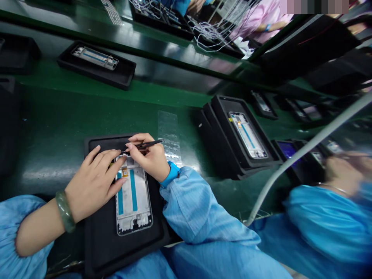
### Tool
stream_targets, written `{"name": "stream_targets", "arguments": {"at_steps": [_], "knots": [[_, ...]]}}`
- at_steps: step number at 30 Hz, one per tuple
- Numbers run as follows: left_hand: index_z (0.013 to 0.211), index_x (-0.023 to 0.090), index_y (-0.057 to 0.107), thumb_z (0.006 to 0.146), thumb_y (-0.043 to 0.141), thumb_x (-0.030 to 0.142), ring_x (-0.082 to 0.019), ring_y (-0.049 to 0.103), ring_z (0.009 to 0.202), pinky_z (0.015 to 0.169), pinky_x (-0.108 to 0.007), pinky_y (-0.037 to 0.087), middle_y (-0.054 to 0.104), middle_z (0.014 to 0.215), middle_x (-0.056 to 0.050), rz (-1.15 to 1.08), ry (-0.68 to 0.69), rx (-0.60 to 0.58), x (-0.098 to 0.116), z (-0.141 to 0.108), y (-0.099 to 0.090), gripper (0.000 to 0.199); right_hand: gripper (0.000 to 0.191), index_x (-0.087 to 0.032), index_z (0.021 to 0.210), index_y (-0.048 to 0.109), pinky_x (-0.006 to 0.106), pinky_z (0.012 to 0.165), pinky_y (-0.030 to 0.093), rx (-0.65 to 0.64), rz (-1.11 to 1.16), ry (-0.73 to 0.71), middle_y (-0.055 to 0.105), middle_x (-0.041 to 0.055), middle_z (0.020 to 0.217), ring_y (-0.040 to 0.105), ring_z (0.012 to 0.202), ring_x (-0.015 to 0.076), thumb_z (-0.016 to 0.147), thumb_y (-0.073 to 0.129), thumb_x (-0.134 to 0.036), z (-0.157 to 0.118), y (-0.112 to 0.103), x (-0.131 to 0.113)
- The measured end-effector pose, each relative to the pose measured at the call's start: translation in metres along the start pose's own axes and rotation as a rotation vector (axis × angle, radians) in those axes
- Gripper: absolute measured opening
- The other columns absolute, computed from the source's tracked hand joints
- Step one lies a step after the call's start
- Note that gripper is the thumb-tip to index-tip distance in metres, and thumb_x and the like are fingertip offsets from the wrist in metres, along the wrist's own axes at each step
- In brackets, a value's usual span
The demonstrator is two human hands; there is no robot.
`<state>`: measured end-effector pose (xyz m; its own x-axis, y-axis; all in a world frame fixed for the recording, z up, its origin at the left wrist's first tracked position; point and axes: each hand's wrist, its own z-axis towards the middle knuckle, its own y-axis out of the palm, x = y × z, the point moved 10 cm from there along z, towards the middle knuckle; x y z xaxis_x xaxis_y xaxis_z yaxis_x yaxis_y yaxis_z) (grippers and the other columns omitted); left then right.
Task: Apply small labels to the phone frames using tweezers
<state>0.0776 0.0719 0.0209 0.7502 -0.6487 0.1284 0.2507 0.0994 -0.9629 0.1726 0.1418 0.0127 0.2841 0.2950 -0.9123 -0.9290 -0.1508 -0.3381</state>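
A silver phone frame [142,201] with two blue strips and a small gold flex cable [124,171] lies in a black foam tray [99,248]. Across its upper left part rests my left hand [94,182], fingers spread, touching the frame. My right hand [151,157] is closed around dark tweezers [152,143], whose tips point at the top edge of the frame. Fingers partly hide that top edge, so what the tips touch cannot be made out. Just right of the tray lies a clear plastic sheet [168,131] with small pieces on it.
Stacked black trays [209,135] stand to the right, the top one holding another phone frame [250,135]. A further tray [124,79] with a frame sits at the back left. A grey hose [305,149] slants across the right. Beside it a co-worker's blue sleeve [328,221] shows.
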Motion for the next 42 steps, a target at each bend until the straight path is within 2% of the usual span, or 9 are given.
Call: {"name": "stream_targets", "arguments": {"at_steps": [8,12,15,19,24,27,31,42], "knots": [[0.124,0.011,0.053,0.090,0.045,0.038,-0.030,0.052,0.114,0.105,-0.054,0.033,0.055,0.123,-0.017,0.002,-0.001,0.002,0.000,0.000,0.000,0.044,0.012,-0.021,0.095,0.057,0.026,0.067,0.057,0.007,-0.054,-0.013,0.066,0.0018,0.084,0.068,0.074,0.0134,0.084,0.055,-0.026,0.001,-0.002,-0.008],[0.124,0.010,0.052,0.090,0.044,0.039,-0.030,0.051,0.114,0.105,-0.053,0.033,0.055,0.122,-0.017,0.015,0.002,0.006,0.000,0.000,0.000,0.045,0.012,-0.021,0.096,0.058,0.028,0.072,0.056,-0.015,-0.143,-0.088,0.066,0.0026,0.087,0.067,0.080,0.0142,0.085,0.053,-0.023,0.002,-0.002,-0.018],[0.124,0.011,0.053,0.090,0.044,0.039,-0.030,0.051,0.114,0.105,-0.053,0.034,0.055,0.122,-0.017,0.008,-0.002,0.011,0.000,0.000,-0.001,0.045,0.013,-0.021,0.097,0.057,0.026,0.071,0.055,-0.032,-0.147,-0.092,0.065,0.0021,0.088,0.067,0.080,0.0134,0.085,0.052,-0.023,0.003,-0.002,-0.018],[0.125,0.012,0.052,0.091,0.043,0.039,-0.030,0.051,0.114,0.105,-0.053,0.034,0.056,0.122,-0.017,0.000,-0.012,0.003,0.000,0.000,0.000,0.044,0.015,-0.021,0.099,0.056,0.025,0.072,0.055,-0.071,-0.170,-0.122,0.065,0.0017,0.088,0.066,0.080,0.0127,0.085,0.051,-0.022,0.004,0.002,-0.022],[0.124,0.012,0.053,0.090,0.045,0.039,-0.031,0.051,0.115,0.105,-0.054,0.034,0.056,0.122,-0.017,-0.018,-0.009,-0.003,-0.001,0.000,0.001,0.044,0.014,-0.021,0.095,0.058,0.031,0.079,0.054,-0.163,-0.324,-0.233,0.066,0.0041,0.093,0.065,0.085,0.0155,0.085,0.049,-0.020,0.003,0.014,-0.031],[0.123,0.015,0.054,0.090,0.046,0.038,-0.030,0.050,0.117,0.106,-0.053,0.034,0.054,0.125,-0.017,-0.023,-0.016,0.012,-0.003,0.000,0.000,0.041,0.014,-0.022,0.099,0.056,0.028,0.073,0.055,-0.095,-0.200,-0.120,0.066,0.0031,0.090,0.067,0.080,0.0139,0.086,0.051,-0.024,0.004,0.003,-0.015],[0.122,0.016,0.055,0.090,0.046,0.039,-0.030,0.050,0.118,0.105,-0.054,0.034,0.054,0.126,-0.017,-0.009,-0.017,0.021,-0.003,0.000,-0.001,0.040,0.024,-0.022,0.107,0.053,0.026,0.069,0.057,-0.027,0.030,0.033,0.066,0.0012,0.085,0.068,0.074,0.0126,0.086,0.056,-0.034,0.002,-0.004,0.010],[0.122,0.015,0.055,0.089,0.046,0.040,-0.032,0.050,0.118,0.104,-0.056,0.035,0.055,0.125,-0.017,-0.024,-0.019,0.005,-0.004,0.000,0.000,0.042,0.021,-0.023,0.103,0.058,0.027,0.070,0.058,-0.035,-0.006,0.038,0.069,0.0012,0.086,0.069,0.075,0.0135,0.085,0.056,-0.035,0.002,-0.001,0.007]]}}
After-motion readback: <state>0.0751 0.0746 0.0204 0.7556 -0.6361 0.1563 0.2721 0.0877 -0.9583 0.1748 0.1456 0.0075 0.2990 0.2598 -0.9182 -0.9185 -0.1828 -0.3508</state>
